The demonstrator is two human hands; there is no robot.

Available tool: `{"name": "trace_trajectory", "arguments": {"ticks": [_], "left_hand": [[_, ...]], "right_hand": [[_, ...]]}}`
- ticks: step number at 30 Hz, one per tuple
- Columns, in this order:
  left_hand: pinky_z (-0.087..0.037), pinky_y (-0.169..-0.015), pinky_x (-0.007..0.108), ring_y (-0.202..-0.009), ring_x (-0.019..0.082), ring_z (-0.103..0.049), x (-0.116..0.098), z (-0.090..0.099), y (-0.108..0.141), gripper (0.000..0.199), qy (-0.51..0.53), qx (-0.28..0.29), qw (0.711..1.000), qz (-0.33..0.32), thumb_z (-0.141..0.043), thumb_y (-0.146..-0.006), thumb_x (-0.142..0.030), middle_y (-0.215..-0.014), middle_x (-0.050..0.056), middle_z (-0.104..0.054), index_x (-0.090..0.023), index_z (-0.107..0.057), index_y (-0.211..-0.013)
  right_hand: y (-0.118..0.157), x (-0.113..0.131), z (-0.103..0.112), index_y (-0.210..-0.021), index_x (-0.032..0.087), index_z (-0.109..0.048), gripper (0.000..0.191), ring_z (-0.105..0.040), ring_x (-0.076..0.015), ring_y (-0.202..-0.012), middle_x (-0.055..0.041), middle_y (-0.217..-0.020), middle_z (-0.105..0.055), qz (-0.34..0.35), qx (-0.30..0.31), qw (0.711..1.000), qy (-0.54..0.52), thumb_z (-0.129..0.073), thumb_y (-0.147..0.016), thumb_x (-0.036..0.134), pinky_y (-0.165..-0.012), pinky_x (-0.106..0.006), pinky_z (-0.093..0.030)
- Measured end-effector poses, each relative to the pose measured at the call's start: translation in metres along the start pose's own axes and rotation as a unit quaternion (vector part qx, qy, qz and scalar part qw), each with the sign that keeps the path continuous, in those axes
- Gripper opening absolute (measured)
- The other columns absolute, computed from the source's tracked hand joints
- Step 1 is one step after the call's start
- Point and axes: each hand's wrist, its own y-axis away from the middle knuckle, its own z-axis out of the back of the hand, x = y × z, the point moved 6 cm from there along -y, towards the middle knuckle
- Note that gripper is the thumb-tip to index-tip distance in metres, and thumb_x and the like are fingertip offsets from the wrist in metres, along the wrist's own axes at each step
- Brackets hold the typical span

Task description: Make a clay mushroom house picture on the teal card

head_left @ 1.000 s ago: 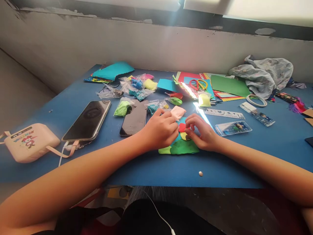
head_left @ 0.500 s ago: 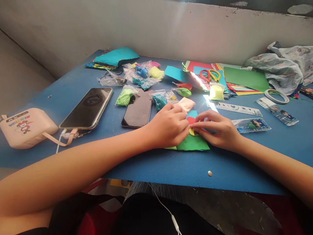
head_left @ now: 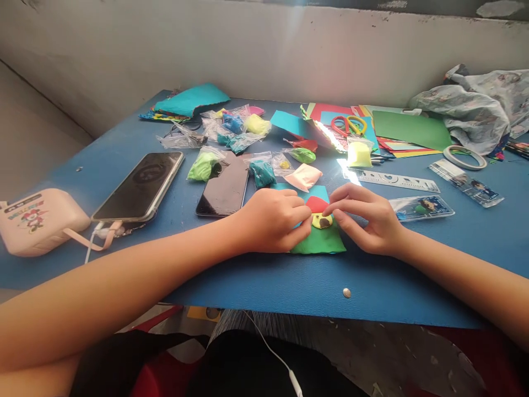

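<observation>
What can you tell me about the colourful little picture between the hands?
The picture lies on the blue table, near its front edge. It has a light blue background, a smooth green lower part, and a red piece above a yellow one with a dark patch. The coloured parts look like soft clay. The left hand covers its left side; the right hand's fingertips seem to touch the red and yellow pieces.

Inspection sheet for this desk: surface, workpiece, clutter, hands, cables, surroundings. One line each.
Surface: blue tabletop, with a bright streak by the ruler.
Workpiece: blue sheet bearing green, red and yellow pieces.
Clutter: clear bags, left phone, second phone, scissors, tape roll.
Hands: left hand covers the sheet's left part; right hand has fingers by the red and yellow pieces.
Cables: white cable at the left phone; another cable over the lap.
Surroundings: scuffed wall behind.
</observation>
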Motion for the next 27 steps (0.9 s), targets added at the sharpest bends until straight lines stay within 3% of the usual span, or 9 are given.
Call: {"name": "trace_trajectory", "arguments": {"ticks": [10, 24, 27], "left_hand": [[-0.033, -0.050, 0.027, -0.052, 0.014, -0.054, 0.0034, -0.0001, 0.0010, 0.035, 0.006, 0.012, 1.000, 0.006, -0.041, -0.093, -0.023, -0.056, 0.001, -0.060, -0.017, -0.062, -0.066], [-0.033, -0.049, 0.027, -0.050, 0.013, -0.052, 0.0009, 0.0008, 0.0012, 0.036, 0.003, 0.009, 1.000, -0.008, -0.041, -0.093, -0.022, -0.054, 0.001, -0.059, -0.017, -0.061, -0.064], [-0.033, -0.049, 0.027, -0.051, 0.014, -0.053, 0.0018, -0.0001, 0.0010, 0.036, 0.003, 0.023, 1.000, -0.001, -0.041, -0.094, -0.022, -0.054, 0.002, -0.059, -0.017, -0.062, -0.064]], "right_hand": [[0.0021, 0.0027, -0.0055, -0.101, 0.018, -0.066, 0.021, -0.061, -0.0173, -0.081, -0.0094, -0.091, -0.063, 0.033, 0.031, 0.999, 0.022, -0.047, -0.092, 0.017, -0.069, -0.033, -0.055], [0.0032, 0.0072, -0.0090, -0.101, 0.017, -0.065, 0.020, -0.057, -0.0179, -0.075, -0.0108, -0.090, -0.063, 0.065, 0.035, 0.994, 0.081, -0.047, -0.092, 0.017, -0.066, -0.034, -0.052], [0.0035, 0.0077, -0.0070, -0.108, 0.018, -0.062, 0.024, -0.059, -0.0188, -0.079, -0.0108, -0.093, -0.063, 0.070, 0.036, 0.993, 0.092, -0.043, -0.094, 0.018, -0.066, -0.033, -0.053]]}}
